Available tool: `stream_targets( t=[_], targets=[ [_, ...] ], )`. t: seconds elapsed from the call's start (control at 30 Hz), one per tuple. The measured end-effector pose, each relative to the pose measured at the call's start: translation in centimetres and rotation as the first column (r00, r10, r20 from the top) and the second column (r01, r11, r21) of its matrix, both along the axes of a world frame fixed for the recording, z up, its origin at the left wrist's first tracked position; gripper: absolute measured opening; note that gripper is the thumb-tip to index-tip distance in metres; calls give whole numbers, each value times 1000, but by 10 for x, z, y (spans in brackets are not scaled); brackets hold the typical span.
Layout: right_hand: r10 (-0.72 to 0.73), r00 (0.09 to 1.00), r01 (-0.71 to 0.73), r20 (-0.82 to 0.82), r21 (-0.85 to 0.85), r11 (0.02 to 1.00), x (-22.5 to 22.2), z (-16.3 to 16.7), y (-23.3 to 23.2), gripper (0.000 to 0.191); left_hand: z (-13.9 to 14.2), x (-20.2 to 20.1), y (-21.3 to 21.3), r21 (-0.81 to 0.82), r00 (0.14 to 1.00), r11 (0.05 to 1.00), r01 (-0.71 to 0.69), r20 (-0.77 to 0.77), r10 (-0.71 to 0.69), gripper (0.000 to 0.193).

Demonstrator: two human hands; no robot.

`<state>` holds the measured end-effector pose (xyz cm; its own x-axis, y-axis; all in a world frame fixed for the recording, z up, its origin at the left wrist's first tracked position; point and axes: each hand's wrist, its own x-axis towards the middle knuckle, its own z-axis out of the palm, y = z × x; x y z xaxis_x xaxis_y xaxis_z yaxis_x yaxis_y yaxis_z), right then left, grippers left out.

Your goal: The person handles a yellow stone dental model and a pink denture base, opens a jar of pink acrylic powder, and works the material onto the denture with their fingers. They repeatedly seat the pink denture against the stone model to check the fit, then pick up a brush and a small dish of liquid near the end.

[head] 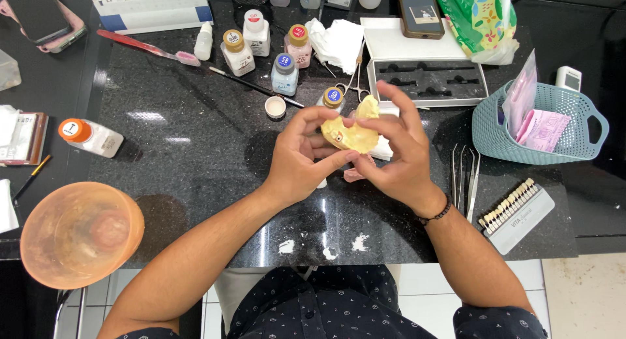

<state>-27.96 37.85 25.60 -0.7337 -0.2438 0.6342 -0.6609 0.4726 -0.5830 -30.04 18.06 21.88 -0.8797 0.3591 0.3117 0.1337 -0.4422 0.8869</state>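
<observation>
A yellow plaster dental cast (355, 132) is held above the black stone worktop (195, 156) between both my hands. My left hand (301, 158) grips its left side with thumb and fingers curled round it. My right hand (396, 150) holds its right side, fingers spread over the top. A small reddish spot shows on the cast's front. A pink piece (355, 175) lies on the worktop just under my hands.
Several small bottles (285, 73) with coloured caps, a thin brush (251, 85) and a small white cup (275, 107) stand behind. An orange bowl (78, 235) sits front left. Tweezers (464, 176), a tooth shade guide (516, 208) and a teal basket (554, 127) lie right. A white open case (427, 81) is at the back.
</observation>
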Motion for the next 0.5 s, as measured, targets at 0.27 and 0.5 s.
stream_targets(
  t=[0.27, 0.5],
  targets=[
    [-22, 993, 28, -119, 49, 998, -1, -5, 3, 44, 3, -5, -10, -32, 993, 999, 7, -117, -10, 42],
    [16, 991, -10, -133, 46, 999, -2, -7, 1, 43, 14, -9, -14, -231, 935, 945, -229, -321, 148, 36]
  ],
)
